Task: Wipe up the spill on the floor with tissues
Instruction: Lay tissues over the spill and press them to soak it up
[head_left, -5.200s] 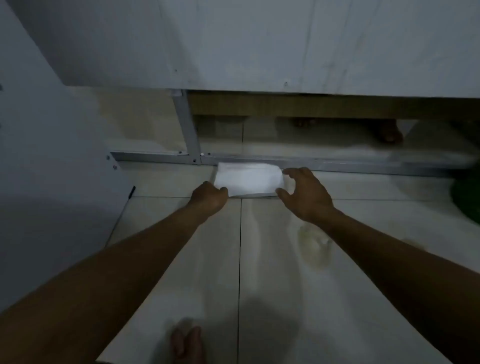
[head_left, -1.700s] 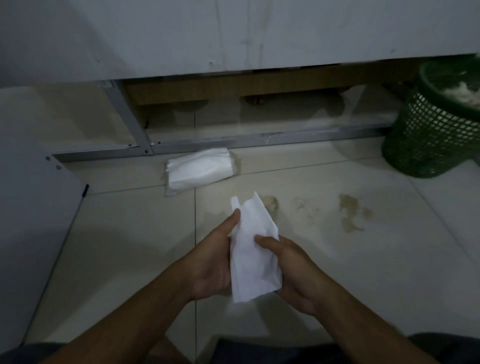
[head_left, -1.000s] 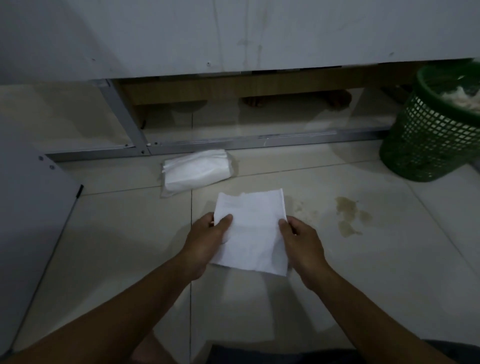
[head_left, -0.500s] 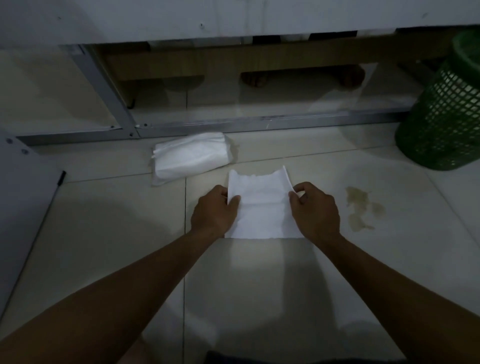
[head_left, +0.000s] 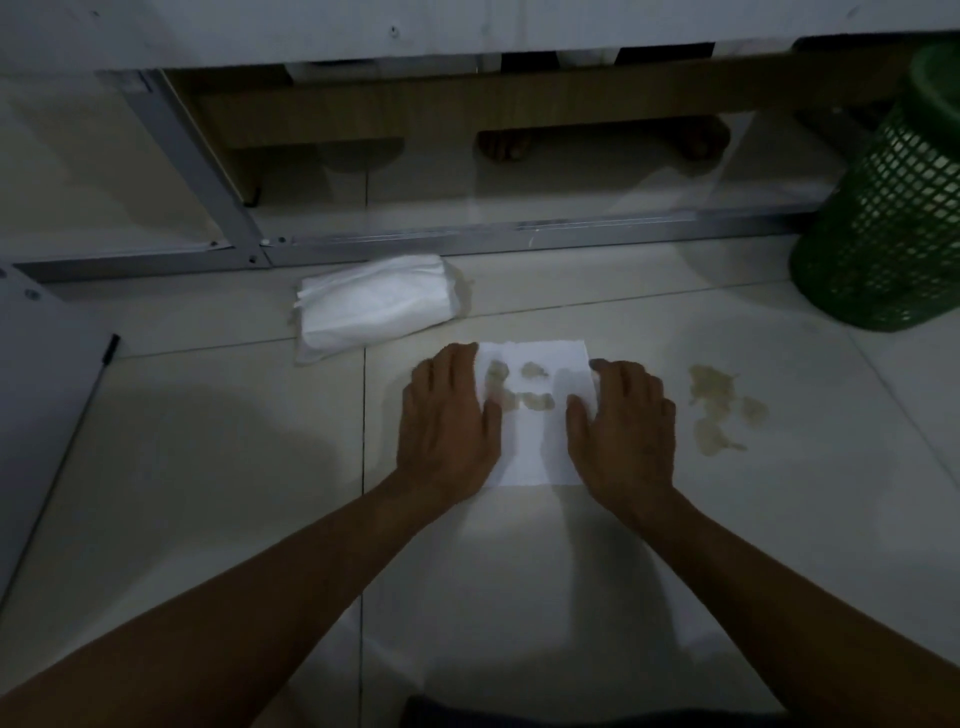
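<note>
Head view. Left hand (head_left: 447, 415) and right hand (head_left: 621, 421), fingers straight, press a tissue (head_left: 532, 415) flat on the floor (head_left: 208, 467); brown blots show through it. An uncovered spill (head_left: 719, 408) lies at 3 o'clock, the tissue pack (head_left: 374, 306) at 11 o'clock. Blotting appears only begun.

Bare floor (head_left: 208, 467) left; basket (head_left: 893, 218) right.
</note>
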